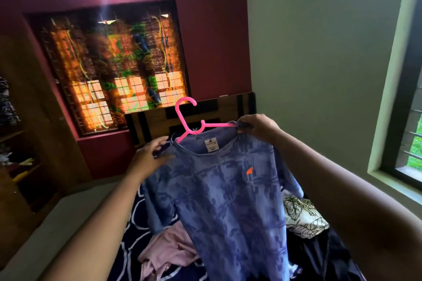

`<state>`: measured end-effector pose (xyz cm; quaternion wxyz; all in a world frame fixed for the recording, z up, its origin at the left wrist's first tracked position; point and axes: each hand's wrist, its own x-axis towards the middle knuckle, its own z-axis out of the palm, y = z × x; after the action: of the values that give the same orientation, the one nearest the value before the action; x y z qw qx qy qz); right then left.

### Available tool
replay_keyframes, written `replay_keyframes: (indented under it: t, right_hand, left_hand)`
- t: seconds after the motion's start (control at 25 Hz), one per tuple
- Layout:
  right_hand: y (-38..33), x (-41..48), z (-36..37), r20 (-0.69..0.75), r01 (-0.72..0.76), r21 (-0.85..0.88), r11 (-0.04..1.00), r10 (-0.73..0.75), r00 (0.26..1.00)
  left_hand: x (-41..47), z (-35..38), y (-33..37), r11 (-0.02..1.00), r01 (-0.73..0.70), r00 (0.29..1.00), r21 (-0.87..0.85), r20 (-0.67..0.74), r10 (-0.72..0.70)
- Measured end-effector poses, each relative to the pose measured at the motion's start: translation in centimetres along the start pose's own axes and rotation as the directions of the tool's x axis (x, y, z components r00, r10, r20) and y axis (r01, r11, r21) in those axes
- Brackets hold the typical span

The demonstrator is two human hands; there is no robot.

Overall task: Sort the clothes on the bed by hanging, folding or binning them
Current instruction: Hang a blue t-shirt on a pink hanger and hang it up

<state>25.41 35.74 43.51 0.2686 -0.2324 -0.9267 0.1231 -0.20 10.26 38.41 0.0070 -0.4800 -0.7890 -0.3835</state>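
A blue patterned T-shirt (pixel 228 201) with a small orange logo hangs in front of me above the bed. A pink plastic hanger (pixel 186 116) sits in its neck opening, hook pointing up. My right hand (pixel 258 129) grips the shirt's right shoulder together with the hanger's arm. My left hand (pixel 148 157) holds the shirt's left shoulder, fingers curled over the fabric. Below the shirt, a pink garment (pixel 169 251) lies crumpled on the dark bed sheet (pixel 127 230).
A leaf-print white cloth (pixel 303 217) and dark clothes (pixel 324 255) lie on the bed's right side. The wooden headboard (pixel 223 107) stands against the maroon wall. An open wardrobe (pixel 18 155) with shelves is at the left. A window (pixel 408 121) is at the right.
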Motion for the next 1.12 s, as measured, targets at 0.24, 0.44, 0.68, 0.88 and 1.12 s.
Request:
replay_keyframes:
  t: [0.24, 0.44, 0.68, 0.88, 1.12]
  right_hand:
    - [-0.4, 0.4, 0.7, -0.026, 0.055, 0.209, 0.976, -0.05, 0.998]
    - [3.7, -1.2, 1.6, 0.033, -0.028, 0.076, 0.997, 0.026, 0.999]
    - [7.5, -3.6, 1.1, 0.02, -0.507, -0.223, 0.833, 0.524, 0.852]
    - [2.1, -2.2, 1.9, -0.246, -0.174, -0.121, 0.977, 0.141, 0.959]
    - [-4.0, 0.6, 2.3, -0.236, 0.047, -0.171, 0.984, -0.087, 0.968]
  left_hand:
    - [2.4, 0.1, 2.3, 0.992, -0.095, 0.985, 0.086, -0.133, 0.106]
    - [2.5, -2.4, 1.1, 0.994, -0.099, 0.971, 0.046, -0.212, 0.106]
    - [2.0, -5.2, 0.7, 0.991, -0.102, 0.945, 0.083, -0.303, 0.122]
    - [2.3, -4.9, 2.3, 0.984, -0.091, 0.933, 0.151, -0.333, 0.138]
    - [2.1, -3.8, 4.3, 0.986, -0.134, 0.903, 0.104, -0.398, 0.164]
